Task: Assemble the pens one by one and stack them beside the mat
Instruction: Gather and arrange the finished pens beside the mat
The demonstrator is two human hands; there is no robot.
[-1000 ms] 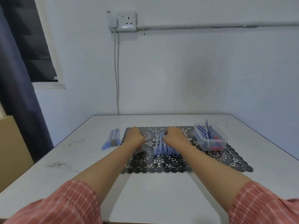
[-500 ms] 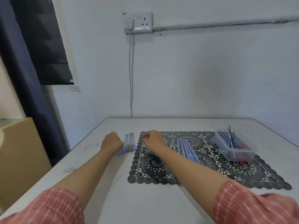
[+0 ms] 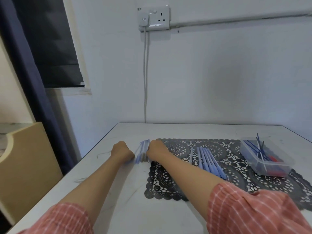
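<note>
Between my two hands, a small stack of assembled blue pens (image 3: 142, 153) lies on the white table, just left of the black lace mat (image 3: 219, 149). My left hand (image 3: 122, 151) sits curled against the stack's left side, with a blue pen end showing under it. From the right, my right hand (image 3: 156, 151) reaches over the mat's corner, and its curled fingers touch the stack. Both hands show only their backs, so any grip is hidden. Several loose pen barrels (image 3: 209, 162) lie on the mat's middle.
A clear plastic tub (image 3: 265, 160) of blue refills and red parts stands on the mat's right end. The table's left edge is close to my left hand, with a beige board (image 3: 25, 166) beyond it. A cable hangs down the wall behind.
Both hands left the barrels at the mat's middle and moved left to the pen stack. In the last half second the right hand closed in on the stack's right side.
</note>
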